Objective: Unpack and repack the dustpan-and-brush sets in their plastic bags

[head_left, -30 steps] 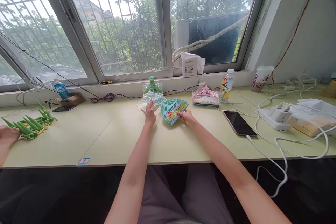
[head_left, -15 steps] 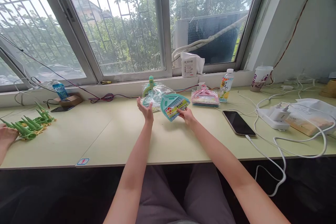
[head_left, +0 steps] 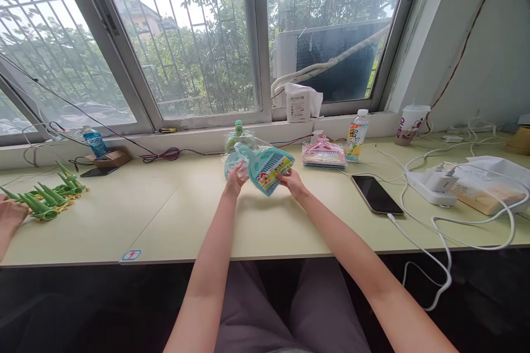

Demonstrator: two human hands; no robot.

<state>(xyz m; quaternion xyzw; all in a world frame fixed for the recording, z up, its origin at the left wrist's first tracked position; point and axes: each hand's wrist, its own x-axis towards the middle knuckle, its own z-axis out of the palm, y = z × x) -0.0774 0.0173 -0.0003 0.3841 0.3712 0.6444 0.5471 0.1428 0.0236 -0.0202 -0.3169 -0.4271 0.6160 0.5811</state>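
I hold a small teal dustpan-and-brush set [head_left: 265, 165] with a bright paper label a little above the pale green table [head_left: 174, 215]. My right hand [head_left: 292, 183] pinches its lower right edge. My left hand [head_left: 235, 179] grips a clear plastic bag [head_left: 238, 146] at the set's left side, and the teal handle reaches into the bag's mouth. Behind the bag, a green set [head_left: 238, 129] in plastic leans by the window sill.
A pink dustpan set [head_left: 323, 154] lies right of my hands, beside a drink bottle [head_left: 356, 135]. A phone [head_left: 376, 194] on a white cable, a power strip [head_left: 433, 183] and a cup [head_left: 411, 124] sit further right. Another person's hand [head_left: 10, 215] rests by green cones [head_left: 45, 196] far left.
My left hand lifted off the table, took hold of the clear bag and raised it. My right hand lifted the teal set and brought its handle to the bag's opening.
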